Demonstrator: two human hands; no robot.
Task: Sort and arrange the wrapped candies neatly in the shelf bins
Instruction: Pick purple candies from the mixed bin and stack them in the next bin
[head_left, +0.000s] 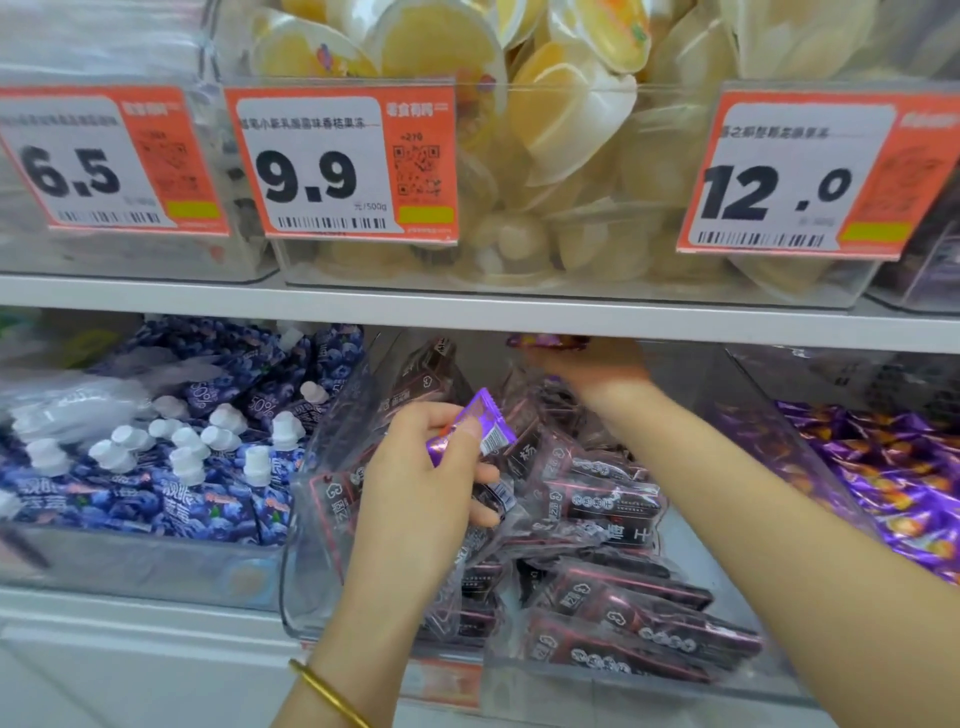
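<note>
Left hand (421, 483): pinches a purple candy (485, 421) above the middle bin (306, 571).
Right hand (597, 366): deep in the same bin, under the shelf edge; it seems to grip a second wrapper (545, 340), which is blurred.
Done: two purple strays are lifted clear of the dark packets (613, 597), as I judge it.
Left: the strays likely belong with the purple pile (893, 467) in the right bin. The dark packets lie jumbled and need straightening.
Price tags: "6.5" (104, 161), "9.9" with "元/500g" (337, 166), "12.0" (800, 171).
Pouches (182, 467): "50%" is readable.
Packet print: too blurred to read.
</note>
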